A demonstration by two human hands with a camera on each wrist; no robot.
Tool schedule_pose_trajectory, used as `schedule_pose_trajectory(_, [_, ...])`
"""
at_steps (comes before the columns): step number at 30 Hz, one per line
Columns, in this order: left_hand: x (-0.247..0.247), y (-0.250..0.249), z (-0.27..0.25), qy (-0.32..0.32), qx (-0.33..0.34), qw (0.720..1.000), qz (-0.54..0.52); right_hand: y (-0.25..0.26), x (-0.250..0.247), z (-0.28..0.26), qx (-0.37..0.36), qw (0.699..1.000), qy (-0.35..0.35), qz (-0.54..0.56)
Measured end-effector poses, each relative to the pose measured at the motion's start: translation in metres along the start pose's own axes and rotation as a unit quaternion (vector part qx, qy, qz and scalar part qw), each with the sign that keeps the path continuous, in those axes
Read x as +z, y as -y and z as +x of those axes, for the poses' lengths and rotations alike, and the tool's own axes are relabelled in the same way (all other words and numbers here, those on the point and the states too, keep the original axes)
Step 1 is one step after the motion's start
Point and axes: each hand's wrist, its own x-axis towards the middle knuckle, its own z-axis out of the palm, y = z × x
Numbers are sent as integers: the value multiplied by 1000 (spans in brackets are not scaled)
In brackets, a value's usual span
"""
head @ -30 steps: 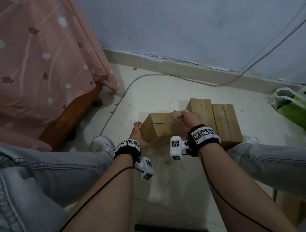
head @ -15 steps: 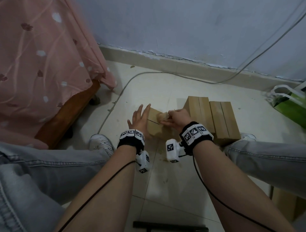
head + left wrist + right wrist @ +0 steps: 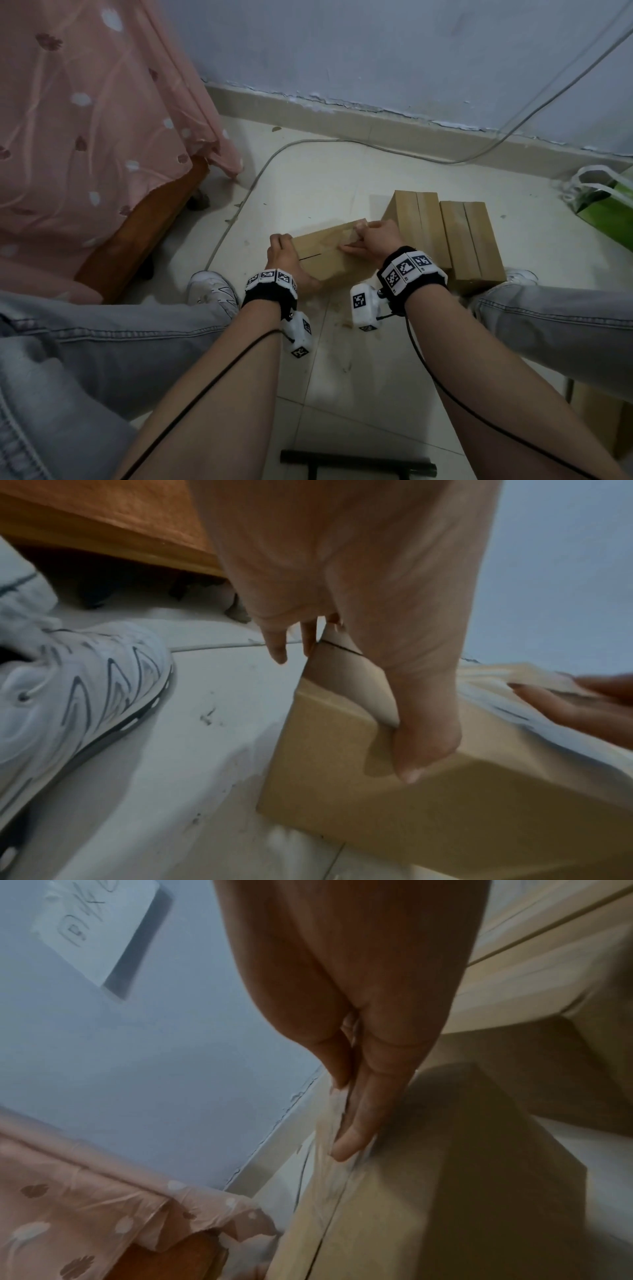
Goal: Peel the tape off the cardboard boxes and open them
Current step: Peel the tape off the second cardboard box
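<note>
Item: cardboard box (image 3: 329, 253), on the floor (image 3: 342, 359) between your feet. Your left hand (image 3: 286, 260) grips its left end; your right hand (image 3: 373, 238) pinches tape (image 3: 329, 1131) at the far-right corner, seam running leftward.

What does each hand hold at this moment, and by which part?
The left hand grips the brown rectangular cardboard box by its left end, thumb on the near side. The right hand pinches the clear tape along the top seam.
</note>
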Motion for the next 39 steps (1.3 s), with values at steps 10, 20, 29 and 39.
schedule_pose_trajectory(10, [0,9,1,49,-60,997,-10,3,-27,9,6,989,-130,66])
schedule_pose_trajectory(20, [3,22,-2,61,-69,996,4,16,-40,21,-48,967,-248,22])
schedule_pose_trajectory(29, [2,22,-4,80,-84,993,27,26,-27,12,-60,962,-194,181])
schedule_pose_trajectory(39, [3,12,-6,70,-89,993,44,28,-1,-1,-114,883,8,-455])
